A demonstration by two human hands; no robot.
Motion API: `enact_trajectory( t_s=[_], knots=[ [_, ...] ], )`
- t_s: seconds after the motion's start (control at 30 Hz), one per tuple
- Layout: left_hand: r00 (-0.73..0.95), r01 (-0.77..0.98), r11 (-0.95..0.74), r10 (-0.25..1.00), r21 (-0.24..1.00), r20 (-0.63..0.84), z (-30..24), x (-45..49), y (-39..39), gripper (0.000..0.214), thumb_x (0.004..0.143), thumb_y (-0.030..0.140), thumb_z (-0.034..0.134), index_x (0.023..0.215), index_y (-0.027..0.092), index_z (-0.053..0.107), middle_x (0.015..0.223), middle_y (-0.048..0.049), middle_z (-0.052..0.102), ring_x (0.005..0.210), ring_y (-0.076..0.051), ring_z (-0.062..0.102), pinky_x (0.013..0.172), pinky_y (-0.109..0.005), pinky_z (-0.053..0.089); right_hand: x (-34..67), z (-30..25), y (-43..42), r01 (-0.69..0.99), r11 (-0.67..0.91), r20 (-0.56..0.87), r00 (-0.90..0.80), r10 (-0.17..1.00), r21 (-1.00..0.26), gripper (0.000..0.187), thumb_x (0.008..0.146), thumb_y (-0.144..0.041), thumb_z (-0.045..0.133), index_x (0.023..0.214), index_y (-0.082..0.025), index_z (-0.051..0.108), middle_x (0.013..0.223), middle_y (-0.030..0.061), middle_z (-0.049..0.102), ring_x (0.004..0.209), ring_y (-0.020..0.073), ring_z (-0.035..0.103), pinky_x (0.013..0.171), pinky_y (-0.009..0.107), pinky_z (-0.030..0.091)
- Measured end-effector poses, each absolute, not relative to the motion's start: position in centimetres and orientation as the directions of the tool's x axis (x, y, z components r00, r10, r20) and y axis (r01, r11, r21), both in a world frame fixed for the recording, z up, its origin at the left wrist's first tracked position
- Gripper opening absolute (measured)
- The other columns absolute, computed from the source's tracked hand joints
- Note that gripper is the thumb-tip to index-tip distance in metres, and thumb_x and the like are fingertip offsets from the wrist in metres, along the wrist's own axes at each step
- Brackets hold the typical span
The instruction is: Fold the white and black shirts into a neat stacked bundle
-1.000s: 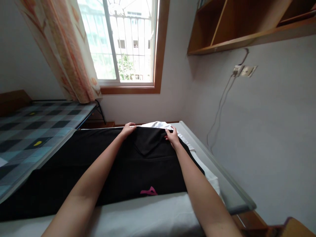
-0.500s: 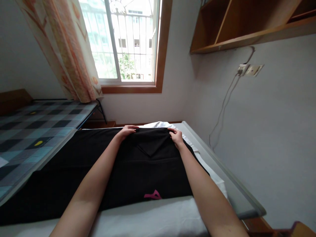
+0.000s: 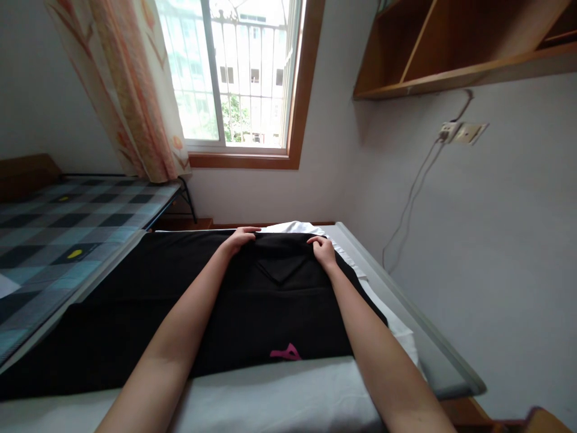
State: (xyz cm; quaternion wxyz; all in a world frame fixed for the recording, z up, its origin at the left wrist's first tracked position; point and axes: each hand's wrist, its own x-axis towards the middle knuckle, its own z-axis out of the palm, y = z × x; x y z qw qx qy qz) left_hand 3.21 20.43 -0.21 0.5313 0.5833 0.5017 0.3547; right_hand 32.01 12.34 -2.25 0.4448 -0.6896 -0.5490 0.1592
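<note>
At the middle of the frame, both hands are on the far edge of the black cloth (image 3: 270, 316), which is spread over pale bedding (image 3: 270, 391) from the lower left to right of centre. Left hand (image 3: 241, 239) is closed on that edge, fingers reaching over it; right hand (image 3: 323, 249), just right of centre, has its fingers curled in and looks pinched on the same edge, though its contact is partly hidden. Compared with one second ago, the right fingers are more bunched and the gap between the hands looks slightly narrower; the cloth itself lies nearly the same. Reads as a small regrip along the edge, not a new step. A V-shaped fold (image 3: 280, 278) sits between the forearms, a pink mark (image 3: 286, 352) near the lower edge. White fabric (image 3: 295, 227) pokes out behind; checked mattress (image 3: 101, 207) at left.
</note>
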Motion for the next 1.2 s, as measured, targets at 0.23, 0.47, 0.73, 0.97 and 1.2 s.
enact_trajectory(
  t_s=[0.23, 0.47, 0.73, 0.97, 1.2],
  knots=[
    [0.299, 0.1, 0.045, 0.952, 0.994, -0.073, 0.1, 3.3, 20.5, 0.054, 0.059, 0.01, 0.062, 0.112, 0.017, 0.071, 0.104, -0.0073, 0.073, 0.091, -0.021, 0.068, 0.083, -0.031, 0.055, 33.2, -1.4, 12.5, 0.34, 0.072, 0.188, 0.32, 0.929, -0.938, 0.022, 0.068, -0.026, 0.054, 0.08, -0.018, 0.071, 0.076, 0.0025, 0.068, 0.07, 0.0172, 0.061, 0.071, 0.031, 0.051],
    [0.334, 0.04, -0.014, 0.943, 0.999, 0.0, -1.2, 3.6, 20.7, 0.063, 0.057, 0.007, 0.069, 0.119, 0.016, 0.066, 0.127, -0.0096, 0.064, 0.111, -0.024, 0.061, 0.096, -0.035, 0.049, 33.3, -1.0, 12.3, -0.003, 0.025, 0.023, 0.254, 0.967, -1.0, 0.043, 0.073, -0.024, 0.065, 0.116, -0.027, 0.059, 0.087, 0.0001, 0.066, 0.069, 0.0128, 0.064, 0.068, 0.029, 0.058],
    [0.335, 0.09, 0.014, 0.941, 0.996, -0.044, -1.5, 3.4, 20.9, 0.064, 0.058, 0.004, 0.066, 0.121, 0.016, 0.064, 0.121, -0.0102, 0.066, 0.106, -0.025, 0.064, 0.09, -0.035, 0.052, 32.9, -2.6, 13.3, 0.111, -0.04, -0.007, 0.283, 0.959, -0.993, 0.044, 0.071, -0.01, 0.061, 0.115, -0.016, 0.064, 0.104, 0.0074, 0.069, 0.065, 0.0109, 0.063, 0.063, 0.027, 0.06],
    [0.279, 0.119, -0.007, 0.96, 0.993, -0.027, -1.5, 3.8, 20.7, 0.068, 0.058, 0.002, 0.065, 0.125, 0.015, 0.061, 0.127, -0.0138, 0.062, 0.109, -0.024, 0.062, 0.09, -0.032, 0.052, 32.6, -2.7, 13.7, 0.32, -0.037, 0.087, 0.362, 0.928, -0.947, 0.055, 0.08, -0.015, 0.059, 0.134, -0.014, 0.051, 0.106, 0.0088, 0.066, 0.058, 0.0078, 0.06, 0.062, 0.025, 0.059],
    [0.351, 0.177, 0.025, 0.932, 0.984, -0.087, 0.3, 3.0, 20.0, 0.055, 0.06, 0.014, 0.076, 0.114, 0.017, 0.068, 0.11, -0.0094, 0.07, 0.094, -0.023, 0.067, 0.076, -0.03, 0.055, 31.8, -0.1, 11.3, 0.407, -0.002, -0.026, -0.052, 0.998, -0.913, 0.056, 0.076, -0.025, 0.075, 0.128, -0.018, 0.056, 0.058, -0.0048, 0.056, 0.055, 0.0103, 0.057, 0.044, 0.016, 0.045]
  ],
)
